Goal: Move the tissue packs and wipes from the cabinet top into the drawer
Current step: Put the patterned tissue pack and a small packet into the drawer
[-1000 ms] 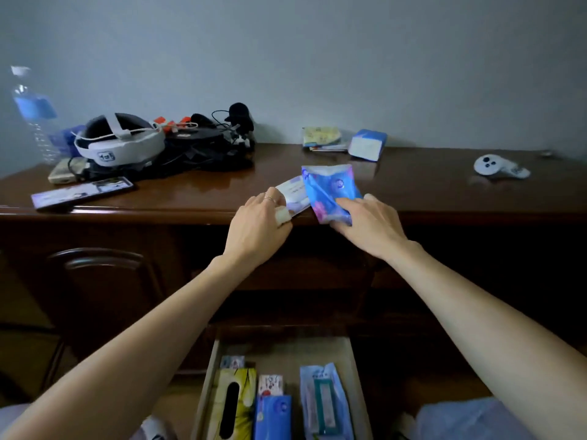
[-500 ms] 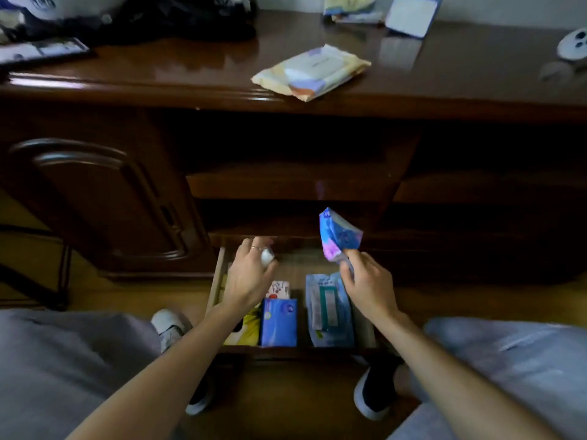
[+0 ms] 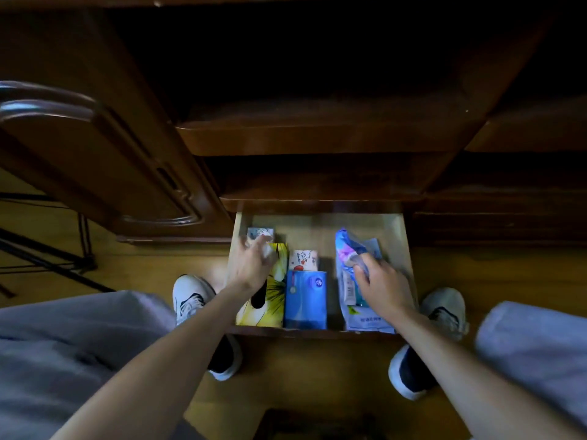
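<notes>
over the open drawer

down at the drawer, the right hand pinches a crinkled blue-and-pink tissue pack above a pale wipes pack. the left hand hovers blurred; its grip i cannot tell.

Both bare forearms reach forward and down from the bottom corners of the view, converging slightly. The left hand is seen from the back, wrist straight, fingers curled loosely downward and blurred at the tips; something small and pale sits at its fingertips, but the grip is unclear. The right hand is also back-up, wrist bent a little inward, thumb and fingers pinched together on a blue pack that stands up from the pinch. The hands are well apart, at about the same height.
</notes>
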`<action>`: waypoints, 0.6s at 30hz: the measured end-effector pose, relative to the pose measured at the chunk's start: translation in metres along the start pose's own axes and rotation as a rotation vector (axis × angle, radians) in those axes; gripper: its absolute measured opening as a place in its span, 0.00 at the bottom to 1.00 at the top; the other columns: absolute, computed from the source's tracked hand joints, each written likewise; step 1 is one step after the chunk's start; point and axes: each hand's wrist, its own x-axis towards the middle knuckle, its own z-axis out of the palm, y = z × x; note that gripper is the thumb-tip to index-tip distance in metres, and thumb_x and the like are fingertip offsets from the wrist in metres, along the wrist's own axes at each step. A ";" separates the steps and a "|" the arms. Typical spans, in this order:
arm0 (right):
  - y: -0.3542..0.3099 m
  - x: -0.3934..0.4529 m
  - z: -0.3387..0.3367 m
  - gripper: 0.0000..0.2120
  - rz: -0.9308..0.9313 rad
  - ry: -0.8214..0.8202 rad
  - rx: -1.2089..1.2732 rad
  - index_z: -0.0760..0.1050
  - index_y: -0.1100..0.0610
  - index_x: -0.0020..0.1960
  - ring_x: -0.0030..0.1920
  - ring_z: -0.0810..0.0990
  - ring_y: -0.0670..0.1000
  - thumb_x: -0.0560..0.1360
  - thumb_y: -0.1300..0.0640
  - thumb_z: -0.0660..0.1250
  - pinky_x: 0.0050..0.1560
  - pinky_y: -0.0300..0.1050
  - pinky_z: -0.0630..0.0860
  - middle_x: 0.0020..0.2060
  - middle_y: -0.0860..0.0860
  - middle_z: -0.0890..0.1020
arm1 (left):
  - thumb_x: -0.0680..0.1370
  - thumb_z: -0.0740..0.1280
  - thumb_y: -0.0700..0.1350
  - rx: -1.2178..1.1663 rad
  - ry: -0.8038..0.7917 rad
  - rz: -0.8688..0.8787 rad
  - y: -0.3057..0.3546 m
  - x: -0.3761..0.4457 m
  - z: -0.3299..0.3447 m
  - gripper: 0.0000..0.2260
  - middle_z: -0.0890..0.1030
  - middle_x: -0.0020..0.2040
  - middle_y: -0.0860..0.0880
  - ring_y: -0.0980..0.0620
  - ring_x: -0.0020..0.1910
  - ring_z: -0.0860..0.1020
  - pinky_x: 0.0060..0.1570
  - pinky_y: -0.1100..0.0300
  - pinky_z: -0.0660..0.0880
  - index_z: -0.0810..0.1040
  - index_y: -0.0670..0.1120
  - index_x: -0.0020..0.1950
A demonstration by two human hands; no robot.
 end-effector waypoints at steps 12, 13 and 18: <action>-0.010 0.004 0.003 0.05 0.127 -0.068 0.124 0.72 0.50 0.53 0.35 0.77 0.47 0.83 0.50 0.60 0.28 0.37 0.60 0.36 0.43 0.74 | 0.83 0.49 0.57 0.696 0.052 -0.009 0.012 0.080 0.020 0.24 0.73 0.61 0.42 0.43 0.61 0.71 0.61 0.49 0.67 0.79 0.46 0.62; -0.010 0.005 0.004 0.06 0.127 -0.069 0.126 0.73 0.50 0.54 0.35 0.76 0.46 0.83 0.50 0.60 0.29 0.36 0.61 0.36 0.43 0.75 | 0.84 0.49 0.55 0.717 0.042 -0.009 0.010 0.083 0.019 0.23 0.74 0.61 0.42 0.43 0.61 0.72 0.60 0.49 0.68 0.79 0.46 0.63; -0.009 0.006 0.008 0.09 0.074 -0.088 0.091 0.74 0.51 0.58 0.37 0.80 0.46 0.83 0.49 0.59 0.30 0.38 0.69 0.41 0.47 0.82 | 0.85 0.59 0.54 0.635 0.002 -0.066 0.013 0.093 0.011 0.16 0.76 0.63 0.44 0.43 0.56 0.79 0.53 0.50 0.72 0.79 0.47 0.63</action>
